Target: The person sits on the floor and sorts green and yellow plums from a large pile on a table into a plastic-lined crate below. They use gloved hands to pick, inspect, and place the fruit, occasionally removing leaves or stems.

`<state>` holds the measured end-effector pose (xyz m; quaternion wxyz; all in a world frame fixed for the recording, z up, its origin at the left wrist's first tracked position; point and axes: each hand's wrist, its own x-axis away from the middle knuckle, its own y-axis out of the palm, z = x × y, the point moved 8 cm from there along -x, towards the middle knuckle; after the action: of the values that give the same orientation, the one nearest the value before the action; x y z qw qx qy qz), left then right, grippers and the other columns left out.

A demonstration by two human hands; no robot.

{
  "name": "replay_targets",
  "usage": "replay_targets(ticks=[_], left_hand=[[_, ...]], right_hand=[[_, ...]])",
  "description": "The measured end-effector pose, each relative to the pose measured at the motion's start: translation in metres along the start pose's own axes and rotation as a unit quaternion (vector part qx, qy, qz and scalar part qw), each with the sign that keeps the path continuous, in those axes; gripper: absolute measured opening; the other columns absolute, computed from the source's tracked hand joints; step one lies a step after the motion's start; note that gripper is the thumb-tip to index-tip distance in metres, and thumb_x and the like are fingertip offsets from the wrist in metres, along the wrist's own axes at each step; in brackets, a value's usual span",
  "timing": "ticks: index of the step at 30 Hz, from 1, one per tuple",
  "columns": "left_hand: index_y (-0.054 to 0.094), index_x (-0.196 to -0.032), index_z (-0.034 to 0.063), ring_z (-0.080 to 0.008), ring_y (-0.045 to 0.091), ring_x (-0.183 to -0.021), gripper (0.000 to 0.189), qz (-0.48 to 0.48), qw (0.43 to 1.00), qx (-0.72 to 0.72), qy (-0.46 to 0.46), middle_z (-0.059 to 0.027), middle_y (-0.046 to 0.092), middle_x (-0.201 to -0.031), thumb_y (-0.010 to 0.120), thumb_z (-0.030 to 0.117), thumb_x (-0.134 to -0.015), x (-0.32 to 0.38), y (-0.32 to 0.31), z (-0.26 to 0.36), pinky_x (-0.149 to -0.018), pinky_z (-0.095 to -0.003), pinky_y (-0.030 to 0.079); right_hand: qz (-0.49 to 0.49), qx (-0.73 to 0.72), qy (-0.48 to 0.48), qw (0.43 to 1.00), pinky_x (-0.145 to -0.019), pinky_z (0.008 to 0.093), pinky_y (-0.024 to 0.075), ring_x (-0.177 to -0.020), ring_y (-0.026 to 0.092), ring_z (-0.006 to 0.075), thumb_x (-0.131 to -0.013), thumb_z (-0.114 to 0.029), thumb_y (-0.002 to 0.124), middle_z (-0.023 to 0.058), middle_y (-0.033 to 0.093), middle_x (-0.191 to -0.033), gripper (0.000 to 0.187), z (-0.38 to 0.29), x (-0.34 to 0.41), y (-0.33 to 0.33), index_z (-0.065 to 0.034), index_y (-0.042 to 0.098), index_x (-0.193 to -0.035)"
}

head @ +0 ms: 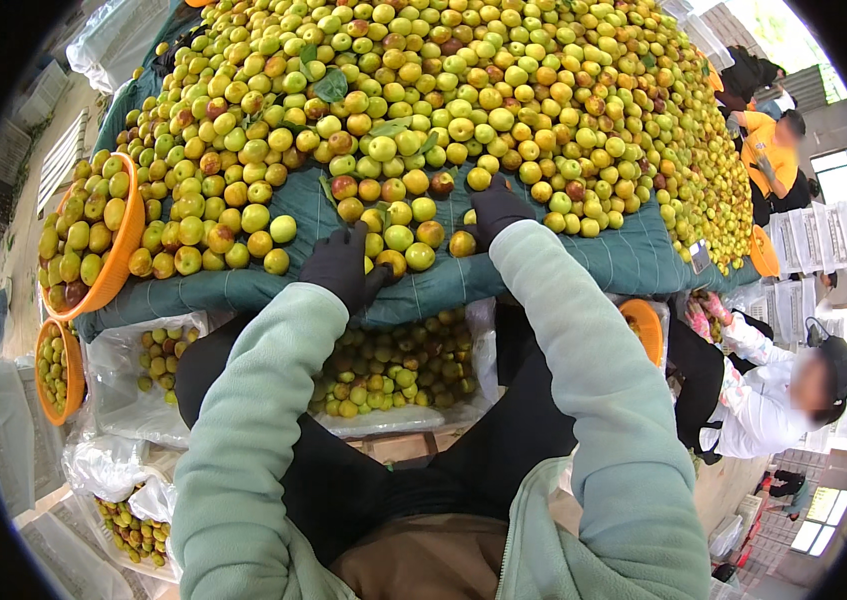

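A large heap of green, yellow and reddish round fruits, possibly jujubes or plums [461, 109], lies on a dark green cloth [303, 202]. My left hand [341, 266], in a black glove, rests at the cloth's front edge with fingers spread against the left side of a small cluster of fruits [398, 238]. My right hand [497, 210], also black-gloved, is at the right of that cluster, its fingertips close to a yellow fruit [479, 178] and its thumb side near others. Whether its fingers grip a fruit cannot be told. Several green leaves [331, 85] lie among the heap.
Below the cloth's edge sits a plastic-lined crate of fruits [393, 390], between my knees. Orange baskets of fruits [136, 225] stand at the left. A phone-like object [699, 256] lies at the right. A co-worker in white [761, 405] sits at the right; another in orange [772, 154] is beyond.
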<state>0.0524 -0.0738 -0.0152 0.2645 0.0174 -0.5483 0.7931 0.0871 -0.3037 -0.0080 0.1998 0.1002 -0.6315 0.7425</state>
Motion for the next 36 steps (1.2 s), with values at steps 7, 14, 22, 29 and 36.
replay_targets(ticks=[7, 14, 22, 29, 36], left_hand=[[0.041, -0.131, 0.0094, -0.0379, 0.057, -0.103, 0.056, 0.129, 0.99, 0.058, 0.03, -0.0217, 0.056, -0.115, 0.061, 0.036, -0.086, -0.017, -0.023, -0.001, -0.087, -0.0453, 0.048], [0.064, -0.114, 0.0155, -0.0324, 0.06, -0.101, 0.033, 0.157, 0.986, 0.035, 0.035, -0.0155, 0.059, -0.111, 0.062, 0.033, -0.086, -0.048, -0.021, 0.015, -0.084, -0.0426, 0.05], [0.066, -0.096, 0.0106, -0.0306, 0.063, -0.092, 0.022, 0.144, 0.986, 0.073, 0.045, -0.0118, 0.063, -0.101, 0.06, 0.029, -0.087, -0.05, -0.027, 0.016, -0.076, -0.0418, 0.051], [0.065, -0.1, 0.0056, -0.0273, 0.065, -0.09, 0.022, 0.343, 0.906, 0.232, 0.083, -0.0136, 0.066, -0.096, 0.068, 0.021, -0.085, 0.006, -0.09, -0.015, -0.078, -0.0354, 0.05], [0.059, -0.109, -0.0032, -0.0165, 0.061, -0.097, 0.022, 0.486, 0.776, 0.402, -0.015, -0.0111, 0.064, -0.105, 0.06, 0.006, -0.089, 0.157, -0.14, -0.181, -0.082, -0.0272, 0.049]], right_hand=[[0.197, -0.271, -0.028, 0.942, -0.089, 0.041, 0.0492, -0.105, 0.058, 0.0289, -0.069, -0.033, 0.078, 0.0176, 0.053, -0.119, 0.048, 0.04, 0.023, -0.013, -0.0107, 0.063, -0.109], [0.164, -0.857, 0.003, 0.489, -0.05, 0.0232, 0.0482, -0.076, 0.058, 0.0185, -0.093, -0.036, 0.049, 0.0113, 0.059, -0.104, 0.034, 0.249, 0.136, 0.104, -0.0094, 0.052, -0.113], [0.407, -0.694, 0.464, 0.372, -0.078, 0.034, 0.0517, -0.091, 0.06, 0.0241, -0.084, -0.014, 0.06, 0.0129, 0.061, -0.109, 0.03, 0.435, 0.408, 0.337, -0.007, 0.054, -0.112], [0.339, -0.523, 0.427, 0.655, -0.08, 0.0409, 0.0512, -0.094, 0.061, 0.0288, -0.074, -0.015, 0.072, 0.0123, 0.064, -0.101, 0.033, 0.436, 0.364, 0.3, -0.0071, 0.062, -0.104], [0.319, -0.739, 0.058, 0.591, -0.078, 0.0329, 0.0535, -0.094, 0.061, 0.0216, -0.088, -0.019, 0.062, 0.0114, 0.06, -0.113, 0.041, 0.278, 0.137, 0.096, -0.0044, 0.052, -0.125]])
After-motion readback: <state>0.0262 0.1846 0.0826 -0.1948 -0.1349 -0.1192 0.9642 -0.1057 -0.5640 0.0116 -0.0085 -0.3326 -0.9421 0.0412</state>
